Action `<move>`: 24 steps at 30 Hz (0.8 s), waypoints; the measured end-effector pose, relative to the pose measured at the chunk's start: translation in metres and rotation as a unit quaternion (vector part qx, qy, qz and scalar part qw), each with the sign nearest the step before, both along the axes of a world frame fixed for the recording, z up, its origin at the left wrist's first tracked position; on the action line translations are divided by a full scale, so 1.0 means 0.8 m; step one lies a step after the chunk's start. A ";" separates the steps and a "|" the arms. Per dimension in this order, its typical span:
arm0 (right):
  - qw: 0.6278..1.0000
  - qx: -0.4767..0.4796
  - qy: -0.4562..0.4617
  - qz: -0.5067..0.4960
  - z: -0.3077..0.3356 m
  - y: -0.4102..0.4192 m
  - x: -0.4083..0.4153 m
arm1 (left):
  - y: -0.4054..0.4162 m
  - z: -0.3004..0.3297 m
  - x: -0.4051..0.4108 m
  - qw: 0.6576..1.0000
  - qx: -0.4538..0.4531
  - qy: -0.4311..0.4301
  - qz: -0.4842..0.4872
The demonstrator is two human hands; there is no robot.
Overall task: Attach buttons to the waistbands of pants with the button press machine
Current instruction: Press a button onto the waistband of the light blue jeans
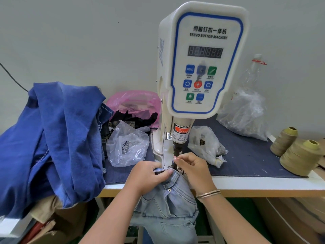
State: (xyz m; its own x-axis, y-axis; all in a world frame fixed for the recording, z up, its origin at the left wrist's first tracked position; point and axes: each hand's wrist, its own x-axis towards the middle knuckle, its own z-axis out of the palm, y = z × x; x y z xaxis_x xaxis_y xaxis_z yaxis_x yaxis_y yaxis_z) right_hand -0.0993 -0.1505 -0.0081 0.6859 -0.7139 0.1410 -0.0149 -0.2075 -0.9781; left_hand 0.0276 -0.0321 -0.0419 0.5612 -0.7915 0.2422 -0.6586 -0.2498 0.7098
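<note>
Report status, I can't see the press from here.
Left hand pinching light blue denim waistband. Right hand fingertips at black press head. Fingers close under it.

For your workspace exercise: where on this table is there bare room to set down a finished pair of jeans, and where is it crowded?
The widest free patch is the denim mat between the small bag, the big bag and the thread cones. A bare white table edge runs in front. Left of the machine is crowded: blue jeans pile, pink bag, button bag.

Single head-worn view, facing forward and down, close over the table (246, 184), wide-angle
</note>
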 end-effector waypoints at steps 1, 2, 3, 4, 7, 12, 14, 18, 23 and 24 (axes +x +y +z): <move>1.000 -0.007 -0.005 0.003 -0.002 -0.001 0.000 | 0.000 0.000 0.000 1.000 0.000 0.003 -0.001; 1.000 -0.020 -0.011 0.007 -0.003 -0.003 -0.001 | 0.000 0.000 0.001 1.000 0.000 0.004 -0.002; 0.999 -0.045 -0.015 0.008 -0.004 -0.004 -0.001 | 0.001 0.001 0.001 1.000 0.001 0.004 -0.004; 0.996 -0.082 -0.014 0.008 -0.004 -0.005 -0.002 | 0.001 0.001 0.001 1.000 0.000 0.003 -0.007; 0.976 -0.215 -0.002 0.007 -0.001 -0.008 -0.002 | 0.003 0.005 0.000 0.999 -0.009 0.023 -0.022; 0.935 -0.350 -0.047 0.008 0.002 0.005 -0.027 | 0.008 0.028 -0.001 0.980 -0.030 0.171 -0.099; 0.958 -0.278 -0.010 0.075 0.008 0.021 -0.040 | 0.007 0.050 -0.009 0.966 -0.028 0.210 -0.149; 0.968 -0.190 0.077 0.146 0.029 0.024 -0.051 | 0.000 0.102 -0.032 0.951 -0.043 0.230 -0.203; 0.952 0.262 -0.123 0.102 0.090 -0.021 -0.054 | 0.033 0.101 -0.019 0.922 -0.009 0.308 -0.236; 0.929 0.321 -0.145 0.109 0.097 -0.032 -0.056 | 0.042 0.094 -0.019 0.920 0.013 0.306 -0.242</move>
